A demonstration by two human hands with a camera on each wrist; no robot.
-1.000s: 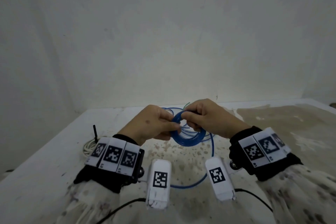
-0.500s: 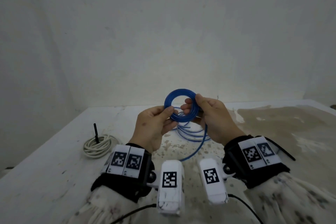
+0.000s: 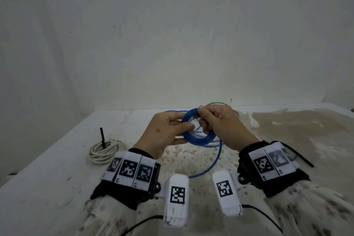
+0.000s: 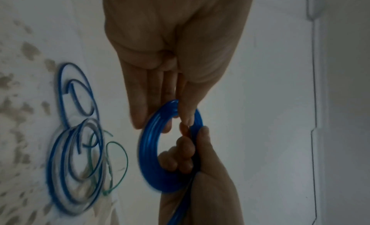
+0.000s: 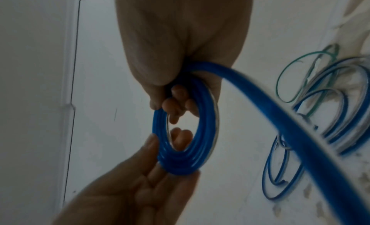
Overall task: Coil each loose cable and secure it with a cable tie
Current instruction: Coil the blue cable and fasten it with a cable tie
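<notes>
A small coil of blue cable (image 3: 203,142) is held above the table between both hands. My left hand (image 3: 168,130) pinches its left side between thumb and fingers (image 4: 138,114). My right hand (image 3: 220,124) grips the right and top side, with fingers curled through the ring (image 5: 176,105). In the wrist views the blue coil (image 4: 148,149) (image 5: 208,133) shows several tight turns. A loose blue tail (image 5: 280,117) leaves the right hand and curves down across the table (image 3: 216,161). A black cable tie (image 3: 302,159) lies on the table behind the right wrist.
More loose blue loops and a thin green wire (image 4: 76,157) (image 5: 320,117) lie on the stained table under and behind the hands. A coiled white cable (image 3: 105,149) with a black tie (image 3: 102,138) sticking up sits at the left. A white wall stands close behind.
Half a second ago the coil stood upright, raised toward the wall; now both hands have brought it lower and tilted it, and the right hand covers its top.
</notes>
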